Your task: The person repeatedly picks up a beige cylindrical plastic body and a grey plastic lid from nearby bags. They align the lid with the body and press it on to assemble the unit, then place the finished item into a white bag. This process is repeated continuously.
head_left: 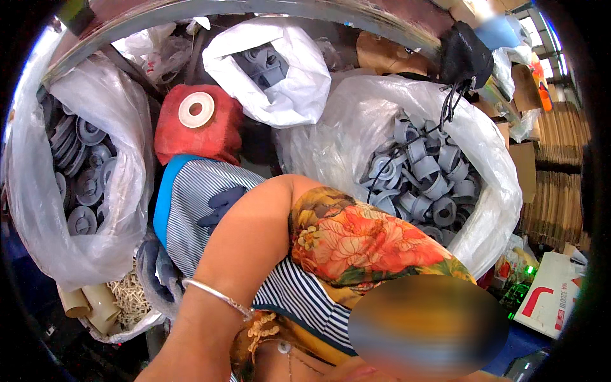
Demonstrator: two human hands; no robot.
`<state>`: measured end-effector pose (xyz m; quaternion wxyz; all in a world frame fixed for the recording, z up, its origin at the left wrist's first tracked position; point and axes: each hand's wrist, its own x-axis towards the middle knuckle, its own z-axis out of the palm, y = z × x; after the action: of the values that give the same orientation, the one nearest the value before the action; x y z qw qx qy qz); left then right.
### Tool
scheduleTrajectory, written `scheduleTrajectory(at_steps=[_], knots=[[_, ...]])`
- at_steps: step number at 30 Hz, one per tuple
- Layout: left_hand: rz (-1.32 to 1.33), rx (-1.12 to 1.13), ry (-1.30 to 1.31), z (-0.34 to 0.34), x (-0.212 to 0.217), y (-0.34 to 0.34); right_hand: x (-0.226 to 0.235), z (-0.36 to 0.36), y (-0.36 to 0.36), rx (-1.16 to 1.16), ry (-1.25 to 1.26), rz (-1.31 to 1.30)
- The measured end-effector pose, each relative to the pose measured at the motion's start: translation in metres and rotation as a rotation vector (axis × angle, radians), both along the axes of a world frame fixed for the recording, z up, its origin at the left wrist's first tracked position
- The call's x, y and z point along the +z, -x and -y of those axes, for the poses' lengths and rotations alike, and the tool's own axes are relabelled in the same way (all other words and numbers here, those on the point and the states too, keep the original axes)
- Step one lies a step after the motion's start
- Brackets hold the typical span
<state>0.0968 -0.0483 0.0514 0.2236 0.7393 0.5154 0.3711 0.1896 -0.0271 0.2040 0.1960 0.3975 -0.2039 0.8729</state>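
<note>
My right arm, in a flowered sleeve (pixel 363 235), bends at the elbow across the middle. Its bare forearm (pixel 235 248), with a silver bangle (pixel 216 295) at the wrist, runs to the lower edge, where the hand is cut off. Behind the forearm lies a striped apron (pixel 191 191) with blue trim. Dark blue finger-shaped cloth (pixel 223 202) shows on it; I cannot tell whether a hand is inside. My left hand cannot be made out. Nearest beyond the apron is a red cloth-covered block (pixel 219 137) carrying a white ring-shaped roll (pixel 205 102).
Clear bags hold grey round caps (pixel 83 221) at left and grey pipe fittings (pixel 425 167) at right. A white sack (pixel 305 83) holds more grey parts. Cardboard tubes (pixel 102 309) stand lower left. A black bag (pixel 466 54), stacked cardboard (pixel 554 200) and a white carton (pixel 541 290) line the right.
</note>
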Motion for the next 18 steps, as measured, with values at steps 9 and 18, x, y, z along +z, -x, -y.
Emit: scheduleTrajectory(at_steps=[9,18], knots=[[-0.04,-0.045,0.013,-0.004,-0.003,-0.005,-0.01,-0.011,-0.016,-0.128,-0.102,-0.233],[-0.113,0.106,0.035,-0.007,-0.008,0.031,-0.12,-0.057,-0.123,-0.804,-0.067,0.734]])
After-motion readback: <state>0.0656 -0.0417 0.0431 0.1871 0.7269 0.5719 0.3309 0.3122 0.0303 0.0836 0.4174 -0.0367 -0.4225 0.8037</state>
